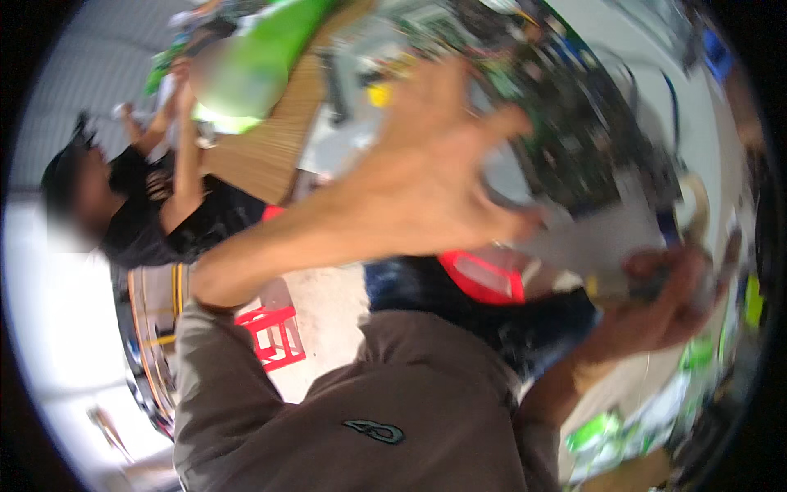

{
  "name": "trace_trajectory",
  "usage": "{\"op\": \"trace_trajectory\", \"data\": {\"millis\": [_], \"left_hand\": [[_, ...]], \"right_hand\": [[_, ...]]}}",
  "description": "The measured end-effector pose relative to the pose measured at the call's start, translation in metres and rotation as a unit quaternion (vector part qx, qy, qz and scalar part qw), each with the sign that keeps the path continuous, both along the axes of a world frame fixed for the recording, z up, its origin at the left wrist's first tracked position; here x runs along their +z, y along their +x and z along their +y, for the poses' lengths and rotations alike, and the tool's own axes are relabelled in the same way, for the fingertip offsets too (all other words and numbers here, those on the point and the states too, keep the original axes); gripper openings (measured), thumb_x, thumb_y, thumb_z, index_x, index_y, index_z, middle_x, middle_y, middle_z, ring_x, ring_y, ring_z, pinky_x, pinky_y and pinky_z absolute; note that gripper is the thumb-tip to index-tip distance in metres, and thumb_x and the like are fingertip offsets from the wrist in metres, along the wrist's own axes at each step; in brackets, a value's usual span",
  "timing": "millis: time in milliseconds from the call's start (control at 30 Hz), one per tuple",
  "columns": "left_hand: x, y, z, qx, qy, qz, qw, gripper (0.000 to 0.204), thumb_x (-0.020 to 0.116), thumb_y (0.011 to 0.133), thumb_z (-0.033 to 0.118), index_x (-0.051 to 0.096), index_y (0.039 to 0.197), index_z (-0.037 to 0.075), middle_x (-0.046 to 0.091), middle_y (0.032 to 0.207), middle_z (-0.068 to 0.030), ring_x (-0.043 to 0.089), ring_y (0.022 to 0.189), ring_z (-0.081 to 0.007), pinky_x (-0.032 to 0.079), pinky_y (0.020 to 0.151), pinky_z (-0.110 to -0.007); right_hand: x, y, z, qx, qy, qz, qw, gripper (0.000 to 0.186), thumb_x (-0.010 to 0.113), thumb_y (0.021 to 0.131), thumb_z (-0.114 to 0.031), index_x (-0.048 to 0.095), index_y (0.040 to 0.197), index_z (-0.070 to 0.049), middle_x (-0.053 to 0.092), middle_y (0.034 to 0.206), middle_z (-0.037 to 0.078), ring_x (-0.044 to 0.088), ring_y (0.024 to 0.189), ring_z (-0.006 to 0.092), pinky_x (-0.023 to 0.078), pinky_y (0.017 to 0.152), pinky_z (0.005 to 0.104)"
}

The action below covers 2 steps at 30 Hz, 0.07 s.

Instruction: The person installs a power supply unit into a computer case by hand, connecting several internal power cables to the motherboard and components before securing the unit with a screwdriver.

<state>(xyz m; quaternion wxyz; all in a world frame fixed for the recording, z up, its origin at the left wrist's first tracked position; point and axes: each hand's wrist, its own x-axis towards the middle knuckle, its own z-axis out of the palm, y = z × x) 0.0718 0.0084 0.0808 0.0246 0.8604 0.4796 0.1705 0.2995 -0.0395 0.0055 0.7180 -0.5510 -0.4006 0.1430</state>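
My left hand reaches out over the work table with its fingers spread and nothing in them. Beneath and beyond it lie green and dark circuit boards with loose wires, smeared by motion. My right hand is at the table's near right side, its fingers curled round a small object, partly yellowish and partly dark. Blur hides what kind of thing that is. A pale flat sheet lies between my hands, at the near edge of the boards.
A tape roll stands at the right. Something red shows by my lap. At the left, a person in a black shirt sits by a wooden table with a green bag. A red stool stands on the floor.
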Motion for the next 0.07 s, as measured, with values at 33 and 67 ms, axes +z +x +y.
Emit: {"op": "trace_trajectory", "data": {"millis": [33,67], "left_hand": [[0.0068,0.0113,0.0076,-0.034,-0.033,-0.017,0.999,0.064,0.084,0.065,0.043,0.069,0.114,0.005,0.047,0.117,-0.0302,0.046,0.113,-0.0449,0.038,0.095,-0.052],[0.0066,0.014,0.0116,-0.055,-0.062,-0.039,0.996,0.069,0.079,0.068,0.052,0.069,0.111,-0.001,0.047,0.112,-0.0329,0.044,0.113,-0.0473,0.036,0.095,-0.057]], "right_hand": [[-0.0001,0.0128,-0.0031,-0.027,0.012,0.014,0.999,0.029,0.054,0.102,-0.027,0.057,0.092,0.0,0.05,0.059,0.006,0.045,0.053,0.0146,0.04,0.056,0.0309],[-0.0025,0.0144,0.0002,-0.059,0.061,-0.046,0.995,0.032,0.054,0.101,-0.026,0.05,0.077,-0.006,0.049,0.061,0.006,0.046,0.056,0.0163,0.04,0.056,0.0315]]}}
